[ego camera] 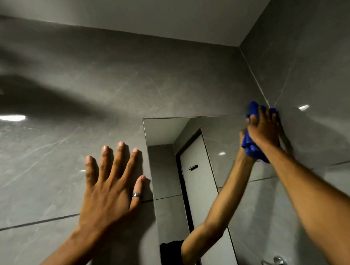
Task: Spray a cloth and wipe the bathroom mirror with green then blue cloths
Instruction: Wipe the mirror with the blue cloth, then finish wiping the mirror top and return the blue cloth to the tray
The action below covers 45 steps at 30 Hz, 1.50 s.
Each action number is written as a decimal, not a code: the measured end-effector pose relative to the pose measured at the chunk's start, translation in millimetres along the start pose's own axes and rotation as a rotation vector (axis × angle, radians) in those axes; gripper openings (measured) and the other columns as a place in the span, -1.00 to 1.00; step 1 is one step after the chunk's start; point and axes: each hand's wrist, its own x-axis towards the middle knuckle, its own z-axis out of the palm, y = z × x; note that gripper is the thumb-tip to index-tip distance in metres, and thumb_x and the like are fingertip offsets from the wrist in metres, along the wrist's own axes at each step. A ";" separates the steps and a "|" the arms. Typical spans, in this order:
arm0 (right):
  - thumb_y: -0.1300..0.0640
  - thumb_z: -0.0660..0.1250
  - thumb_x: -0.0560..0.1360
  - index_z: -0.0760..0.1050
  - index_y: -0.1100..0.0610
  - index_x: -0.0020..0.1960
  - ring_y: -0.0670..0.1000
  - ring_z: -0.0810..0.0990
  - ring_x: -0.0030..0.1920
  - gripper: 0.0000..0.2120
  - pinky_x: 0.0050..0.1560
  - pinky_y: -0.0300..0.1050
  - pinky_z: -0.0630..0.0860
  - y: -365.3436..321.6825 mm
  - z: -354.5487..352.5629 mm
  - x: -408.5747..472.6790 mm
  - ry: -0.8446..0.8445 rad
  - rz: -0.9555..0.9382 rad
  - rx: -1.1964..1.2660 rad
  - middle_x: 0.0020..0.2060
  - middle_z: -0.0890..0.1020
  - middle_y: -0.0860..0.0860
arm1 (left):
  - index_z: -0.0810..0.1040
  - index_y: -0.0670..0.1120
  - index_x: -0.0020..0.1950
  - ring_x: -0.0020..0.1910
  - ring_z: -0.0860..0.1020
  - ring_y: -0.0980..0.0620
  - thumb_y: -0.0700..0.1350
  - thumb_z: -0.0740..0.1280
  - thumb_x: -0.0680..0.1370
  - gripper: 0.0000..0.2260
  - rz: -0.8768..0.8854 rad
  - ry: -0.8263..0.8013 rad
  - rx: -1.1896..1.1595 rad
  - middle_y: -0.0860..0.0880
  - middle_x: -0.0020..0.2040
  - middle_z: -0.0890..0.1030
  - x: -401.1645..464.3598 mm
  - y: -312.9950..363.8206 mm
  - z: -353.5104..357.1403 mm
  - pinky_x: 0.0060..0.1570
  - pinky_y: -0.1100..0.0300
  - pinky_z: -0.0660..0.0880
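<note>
The frameless mirror point(165, 172) hangs on the grey tiled wall, filling the lower middle and right of the view. My right hand point(266, 127) presses a bunched blue cloth point(250, 147) against the mirror's top right corner, by the side wall. The reflection of that arm reaches up to the same spot. My left hand point(110, 184) lies flat on the tiles just left of the mirror's edge, fingers spread, a ring on the thumb. No green cloth or spray bottle is in view.
The grey side wall point(317, 77) meets the mirror on the right. The ceiling point(186, 13) is close above. In the mirror I see a white door with a black hook and a chrome fitting point(277, 260) at the bottom right.
</note>
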 end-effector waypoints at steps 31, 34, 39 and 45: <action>-0.23 0.17 0.55 0.71 0.23 0.05 0.14 0.73 -0.08 -0.42 -0.08 -0.06 0.67 -151.6 -187.7 -564.9 -0.876 1.272 1.418 -0.10 0.74 0.20 | 0.62 -0.02 0.30 0.17 0.73 0.03 0.02 0.61 0.39 -0.49 -1.056 -0.860 -1.888 0.00 0.24 0.73 -321.2 21.4 -197.9 0.05 0.22 0.67; -0.38 0.23 0.39 0.49 0.27 0.35 0.22 0.60 0.09 -0.18 0.18 0.11 0.53 -131.9 -217.0 -644.5 -1.063 1.461 1.253 0.09 0.63 0.24 | 0.76 -0.17 0.12 0.06 0.76 -0.07 -0.16 0.57 0.45 -0.74 -1.397 -1.148 -1.959 -0.17 0.13 0.77 -428.5 18.4 -227.4 0.03 0.12 0.69; 0.31 0.37 0.51 0.53 0.35 0.26 0.17 0.66 0.05 -0.67 0.17 0.09 0.60 -89.2 -247.6 -790.3 -1.223 1.329 0.656 0.08 0.67 0.24 | 0.68 -0.28 0.21 -0.08 0.75 0.00 -0.30 0.48 0.51 -0.73 -1.807 -1.338 -1.563 -0.14 0.07 0.78 -604.8 8.7 -272.6 -0.09 0.19 0.69; 0.50 0.50 0.33 0.56 0.39 0.21 -0.33 0.62 -0.29 -0.54 -0.15 -0.37 0.57 -8.8 -258.7 -962.0 -1.844 0.956 0.099 0.05 0.66 0.27 | 0.59 -0.35 0.32 -0.08 0.68 -0.07 -0.38 0.47 0.51 -0.63 -2.040 -1.567 -1.117 -0.25 0.13 0.69 -799.0 19.3 -331.0 -0.16 0.16 0.67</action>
